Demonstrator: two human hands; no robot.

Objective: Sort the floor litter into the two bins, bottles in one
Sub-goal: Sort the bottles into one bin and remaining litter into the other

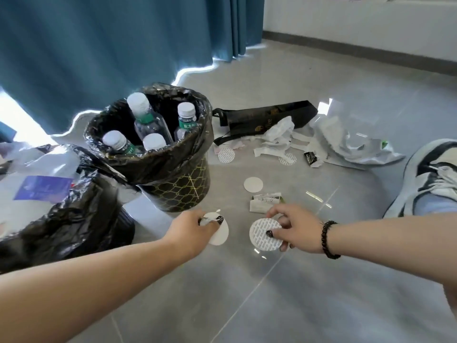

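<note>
Between both hands' reach, torn wrapper (265, 202) beside white disc (253, 184).

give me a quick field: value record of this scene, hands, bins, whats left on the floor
left hand: pinches a plain white disc at the floor
right hand: grips a printed disc
bottle bin: four capped bottles standing inside, black liner
other bin: plastic and paper, black liner
floor litter: loose white disc, folded wrapper, two printed discs, black bag, crumpled paper and plastic
bottles on floor: none seen
</note>
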